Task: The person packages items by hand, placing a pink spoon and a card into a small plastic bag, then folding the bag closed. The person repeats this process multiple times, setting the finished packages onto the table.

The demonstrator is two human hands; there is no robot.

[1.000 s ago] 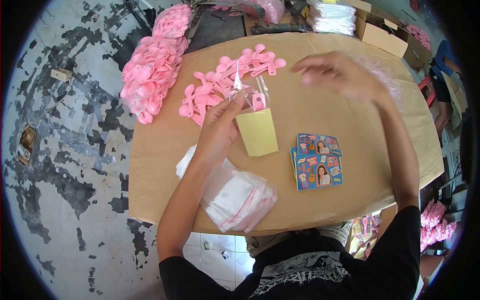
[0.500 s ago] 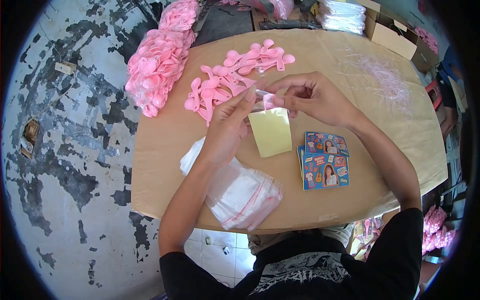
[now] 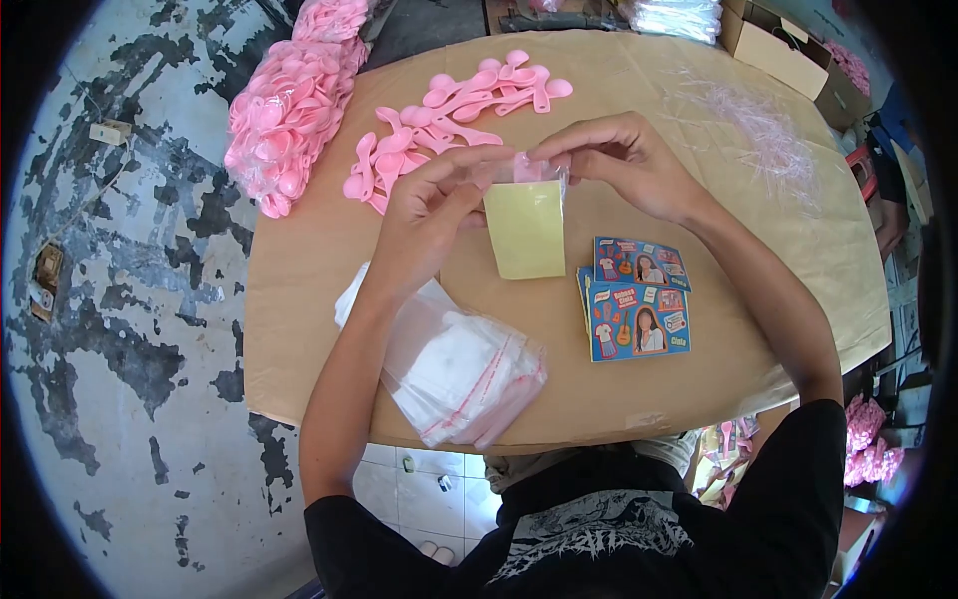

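The left grip and right grip both pinch the top of a clear thin-plastic bag with a pale yellow card, above the brown-paper-covered counter. A pink plastic piece shows between them. Beyond lie loose pink plastic spoons; nearer the body, flat clear plastic sleeves and blue printed cards.

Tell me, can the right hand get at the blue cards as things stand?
Probably yes: the blue cards lie uncovered near the right hand, with nothing between, though it is busy at the top of the yellow packet.
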